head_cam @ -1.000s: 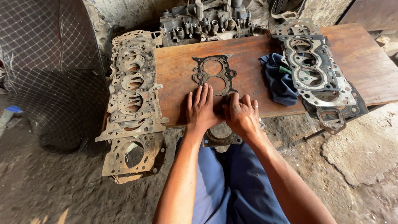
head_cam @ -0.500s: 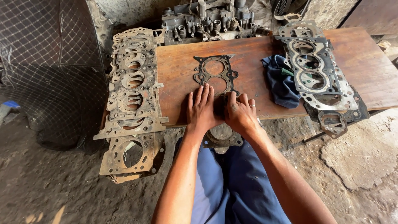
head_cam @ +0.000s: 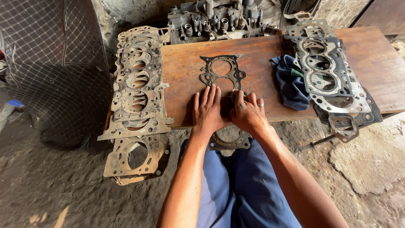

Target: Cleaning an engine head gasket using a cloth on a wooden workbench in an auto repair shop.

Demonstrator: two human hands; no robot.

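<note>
A dark head gasket lies lengthwise on a wooden board. Its near end hangs over the board's front edge, above my lap. My left hand lies flat on the gasket's middle with its fingers spread, pressing it down. My right hand rests beside it on the same gasket, fingers curled and thumb pointing forward. Whatever is under the right fingers is hidden.
A stack of rusty gaskets hangs off the board's left end. A blue rag and a pile of grey gaskets lie at the right. An engine part stands behind the board. A quilted mat leans at the left over dirt floor.
Both hands stay pressed on the gasket in the same place. Only the view has shifted slightly.
</note>
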